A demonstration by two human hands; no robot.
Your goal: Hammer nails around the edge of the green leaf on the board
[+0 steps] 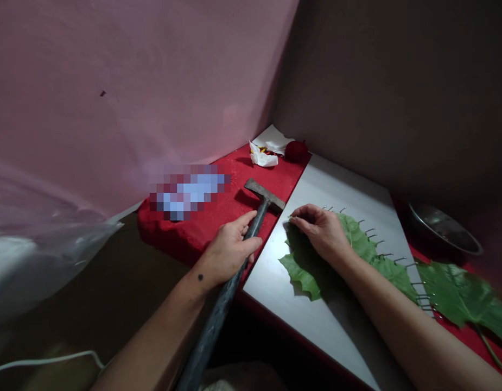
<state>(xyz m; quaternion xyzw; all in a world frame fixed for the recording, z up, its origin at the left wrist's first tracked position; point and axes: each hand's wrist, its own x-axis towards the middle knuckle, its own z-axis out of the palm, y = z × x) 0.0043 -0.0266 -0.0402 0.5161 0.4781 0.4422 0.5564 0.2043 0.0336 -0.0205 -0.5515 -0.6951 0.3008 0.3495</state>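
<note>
My left hand (228, 251) is closed around the handle of a hammer (254, 231), gripping it close below the steel head. The head hangs over the red cloth beside the white board's left edge. A large green leaf (302, 274) lies on the white board (271, 271), partly hidden under my right hand and forearm. Several nails (370, 235) stand along the leaf's far edge. My right hand (322, 228) pinches thumb and fingers together at the leaf's far left tip; what is between the fingertips is too small to make out.
Red cloth (242, 168) covers the table, with crumpled white paper (265, 157) and a dark red round object (296, 150) at the back. A metal bowl (446, 228) and another leaf (466, 298) lie right of the board. A blurred-out object (189, 193) sits at left.
</note>
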